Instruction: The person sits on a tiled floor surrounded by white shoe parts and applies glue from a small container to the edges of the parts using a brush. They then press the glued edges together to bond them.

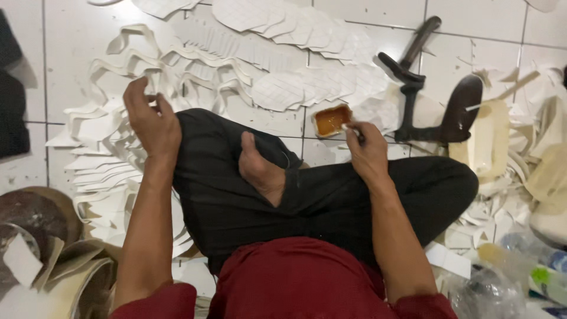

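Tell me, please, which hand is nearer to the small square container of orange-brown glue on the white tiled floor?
Right. The right hand, gripping a thin brush, sits just beside the small square container of orange-brown glue. The left hand rests on the raised knee, well off to the container's left.

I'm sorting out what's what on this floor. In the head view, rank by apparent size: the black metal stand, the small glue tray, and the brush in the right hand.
1. Black metal stand, clearly largest.
2. Small glue tray.
3. Brush, mostly hidden in the right hand, so its true length is unsure.
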